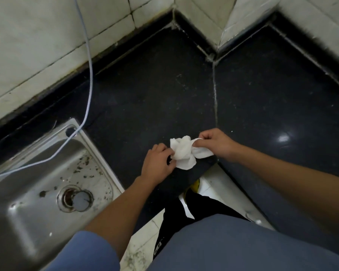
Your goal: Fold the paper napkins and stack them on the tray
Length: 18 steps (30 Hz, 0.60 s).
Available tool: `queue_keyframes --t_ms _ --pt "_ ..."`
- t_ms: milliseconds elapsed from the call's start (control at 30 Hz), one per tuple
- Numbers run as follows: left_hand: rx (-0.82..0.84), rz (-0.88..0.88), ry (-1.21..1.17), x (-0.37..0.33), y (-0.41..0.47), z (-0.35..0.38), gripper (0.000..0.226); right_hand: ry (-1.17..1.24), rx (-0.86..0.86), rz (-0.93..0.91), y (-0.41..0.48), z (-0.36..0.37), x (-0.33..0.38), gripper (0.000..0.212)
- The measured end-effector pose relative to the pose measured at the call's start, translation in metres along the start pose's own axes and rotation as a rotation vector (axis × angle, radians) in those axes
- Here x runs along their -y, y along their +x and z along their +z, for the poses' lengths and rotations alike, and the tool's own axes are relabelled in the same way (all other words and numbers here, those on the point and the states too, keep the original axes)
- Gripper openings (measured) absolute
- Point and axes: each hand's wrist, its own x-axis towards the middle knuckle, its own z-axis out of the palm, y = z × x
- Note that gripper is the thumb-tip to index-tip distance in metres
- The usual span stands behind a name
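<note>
- Head view: the left hand (157, 163) and the right hand (213, 142) both pinch one crumpled paper napkin (182, 152) just above the near edge of the dark counter (164, 94).
- Progress: early, I judge (no tray or folded stack is in sight); the napkin is not yet flat.

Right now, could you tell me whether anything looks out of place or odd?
The napkin is crumpled into a wad, pinched between the left hand and right hand, not flat. No tray is in view. The sink is flecked with dark debris, and its plug lies askew.
</note>
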Motion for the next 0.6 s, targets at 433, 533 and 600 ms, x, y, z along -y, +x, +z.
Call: queue_keyframes --t_ms 433,533,600 --pt "-0.016 -0.421 -0.66 -0.007 -0.006 -0.071 0.006 0.057 -0.004 0.003 0.005 -0.034 0.009 0.01" --pt "-0.005 -0.564 -0.734 0.004 0.004 -0.077 0.009 -0.02 -0.132 -0.04 0.036 -0.026 0.027 0.013" --pt "-0.137 -0.673 -0.817 0.013 0.014 -0.077 0.011 -0.1 -0.194 -0.077 0.061 -0.02 0.039 0.015"
